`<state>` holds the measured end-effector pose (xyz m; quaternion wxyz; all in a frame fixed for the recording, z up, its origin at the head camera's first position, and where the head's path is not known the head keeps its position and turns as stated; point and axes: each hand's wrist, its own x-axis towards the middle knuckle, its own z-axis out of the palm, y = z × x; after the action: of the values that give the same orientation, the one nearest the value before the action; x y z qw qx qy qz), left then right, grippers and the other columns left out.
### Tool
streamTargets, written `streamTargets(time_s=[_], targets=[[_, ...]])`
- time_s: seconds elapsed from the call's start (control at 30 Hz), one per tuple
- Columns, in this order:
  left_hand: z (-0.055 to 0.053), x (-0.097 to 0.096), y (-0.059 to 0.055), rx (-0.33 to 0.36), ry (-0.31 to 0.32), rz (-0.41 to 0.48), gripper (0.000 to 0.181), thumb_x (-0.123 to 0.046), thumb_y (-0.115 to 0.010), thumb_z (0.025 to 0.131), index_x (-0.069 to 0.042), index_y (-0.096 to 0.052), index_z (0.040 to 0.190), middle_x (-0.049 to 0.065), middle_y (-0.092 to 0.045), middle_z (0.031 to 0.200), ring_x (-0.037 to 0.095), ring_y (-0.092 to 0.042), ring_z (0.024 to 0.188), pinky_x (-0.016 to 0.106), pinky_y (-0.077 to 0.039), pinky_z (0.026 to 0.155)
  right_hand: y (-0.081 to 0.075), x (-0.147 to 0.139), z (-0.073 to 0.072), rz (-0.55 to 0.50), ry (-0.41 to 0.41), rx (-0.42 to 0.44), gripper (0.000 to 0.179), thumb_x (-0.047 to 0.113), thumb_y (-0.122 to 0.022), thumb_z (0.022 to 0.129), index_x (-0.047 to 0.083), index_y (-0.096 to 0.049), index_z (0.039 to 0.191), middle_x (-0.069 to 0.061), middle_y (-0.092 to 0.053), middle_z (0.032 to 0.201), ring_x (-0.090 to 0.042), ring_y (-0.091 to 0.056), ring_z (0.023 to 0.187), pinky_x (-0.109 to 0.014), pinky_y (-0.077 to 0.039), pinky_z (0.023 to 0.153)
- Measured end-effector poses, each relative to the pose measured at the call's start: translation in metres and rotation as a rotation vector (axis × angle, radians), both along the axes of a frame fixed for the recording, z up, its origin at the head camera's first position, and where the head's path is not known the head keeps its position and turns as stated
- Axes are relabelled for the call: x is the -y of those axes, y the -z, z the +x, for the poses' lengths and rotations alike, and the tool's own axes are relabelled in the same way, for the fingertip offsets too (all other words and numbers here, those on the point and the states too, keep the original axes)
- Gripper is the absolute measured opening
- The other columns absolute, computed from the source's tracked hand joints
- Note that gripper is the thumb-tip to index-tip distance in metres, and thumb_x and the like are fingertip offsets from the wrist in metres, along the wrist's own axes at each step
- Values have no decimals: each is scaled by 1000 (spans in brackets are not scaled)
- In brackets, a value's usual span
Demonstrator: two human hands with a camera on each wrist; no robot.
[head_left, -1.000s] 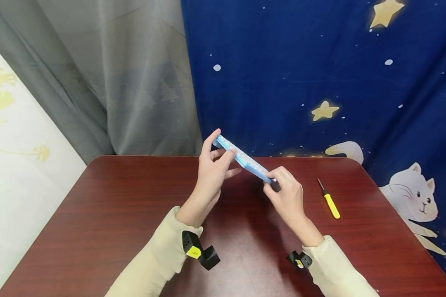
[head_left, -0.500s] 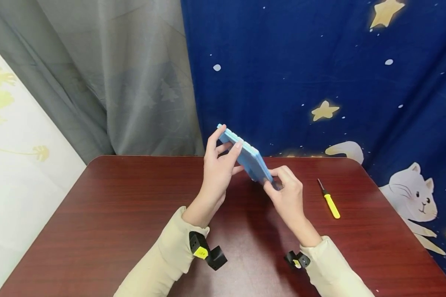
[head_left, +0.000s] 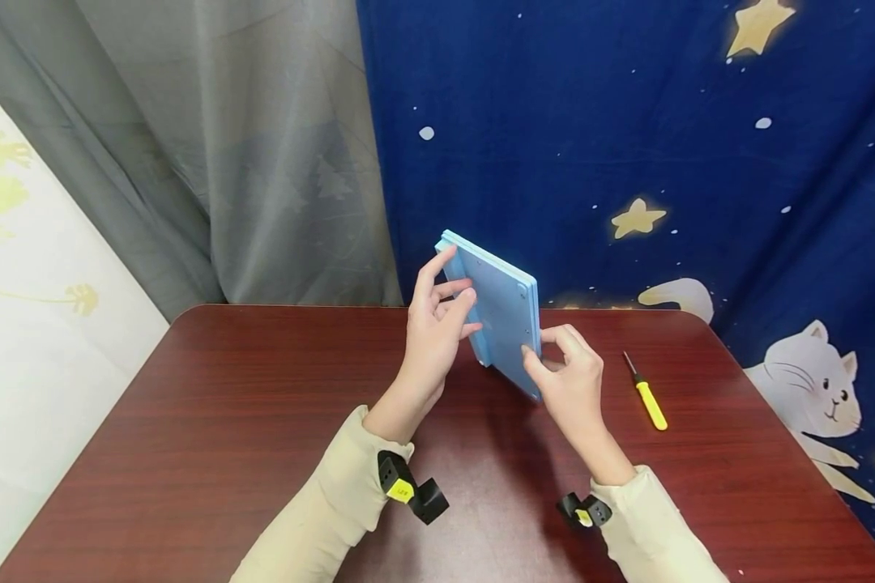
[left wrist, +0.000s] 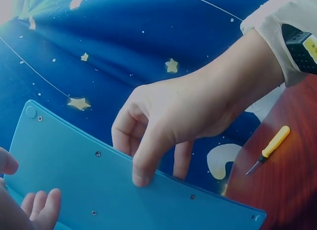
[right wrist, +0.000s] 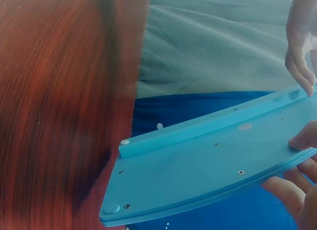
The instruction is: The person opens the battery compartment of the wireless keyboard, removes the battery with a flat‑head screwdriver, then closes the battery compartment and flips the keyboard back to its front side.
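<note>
A light blue keyboard [head_left: 497,312] is held up on edge over the table, its underside turned toward me. Small screws, round rubber feet and a raised ridge [right wrist: 188,133] show on that underside; the key side is hidden. My right hand [head_left: 572,364] pinches its right edge, the thumb [left wrist: 143,168] on the underside and the other fingers behind. My left hand [head_left: 437,324] is at the opposite edge by the ridge, its index fingertip at the upper corner. The other left fingers and thumb spread loosely in front of the underside.
A screwdriver [head_left: 650,401] with a yellow handle lies on the brown table [head_left: 248,405], right of the right hand. Behind the table's far edge hang a grey curtain [head_left: 284,162] and a blue star-patterned curtain [head_left: 554,162].
The keyboard has turned from a thin, near edge-on slant to a steep stand with its underside facing me. The left hand has shifted slightly up and right, its fingers loosening; the right hand keeps its pinch.
</note>
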<state>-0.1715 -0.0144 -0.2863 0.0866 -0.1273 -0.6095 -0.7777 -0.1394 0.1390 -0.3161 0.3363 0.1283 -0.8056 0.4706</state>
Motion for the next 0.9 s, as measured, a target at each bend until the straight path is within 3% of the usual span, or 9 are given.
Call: streamTargets(time_s=[0.2,0.47,0.67,0.9], targets=[[-3,-1,5,-10,-27,34,48,-5,-51,92,-26,-42,134,17,-51,111,34,-54,99,40,-51,74,1,0,0,11,13,1,13,-11,-69,72,-7,-62,83,-16,-61,81,-26,-63,76,-40,-53,58],[-5,-1,17,5,-24,74,36,-2,-47,92,-12,-50,127,26,-52,110,42,-49,99,34,-51,72,-6,2,0,-32,33,7,13,-12,-69,72,-9,-61,82,-18,-61,81,-27,-59,73,-12,-46,56],[-8,-3,28,61,-14,51,30,-2,-48,92,-2,-52,122,25,-53,109,42,-50,100,31,-51,69,-10,2,1,-45,42,15,15,-10,-69,73,-9,-62,86,-19,-62,84,-27,-58,74,-10,-45,58],[-11,-5,43,134,-20,23,28,-3,-49,92,-1,-54,119,24,-55,109,41,-52,100,32,-52,70,-14,4,2,-60,62,28,15,-10,-70,73,-11,-62,87,-21,-63,85,-28,-57,75,-13,-47,61]])
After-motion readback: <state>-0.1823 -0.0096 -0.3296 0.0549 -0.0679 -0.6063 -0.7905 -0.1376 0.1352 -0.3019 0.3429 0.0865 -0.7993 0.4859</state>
